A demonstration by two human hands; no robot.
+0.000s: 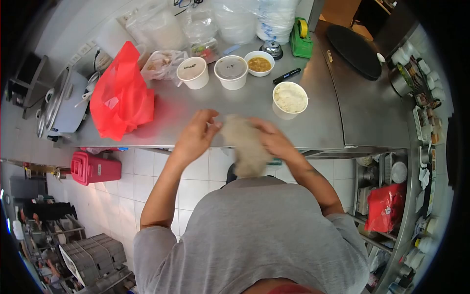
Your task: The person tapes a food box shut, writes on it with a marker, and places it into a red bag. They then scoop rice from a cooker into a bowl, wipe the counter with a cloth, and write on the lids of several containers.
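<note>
A beige-grey cloth (246,149), blurred by motion, hangs at the counter's front edge. My right hand (275,139) grips its upper right side. To the left of the cloth, my left hand (196,134) is over the counter edge, fingers curved and apart, holding nothing. Beyond my hands stand two lidded white tubs (193,73) with writing on the lids and a bowl of yellow-brown soup (259,63). An unlidded tub of white rice (290,99) is nearest my right hand. A black marker (287,75) lies behind it.
A red plastic bag (120,98) stands at the counter's left, beside a large lidded pot (66,100). Clear bags (164,66), a call bell (272,48) and a green tape dispenser (301,39) line the back. A black round tray (353,51) rests at the right; a red bin (96,168) is on the floor.
</note>
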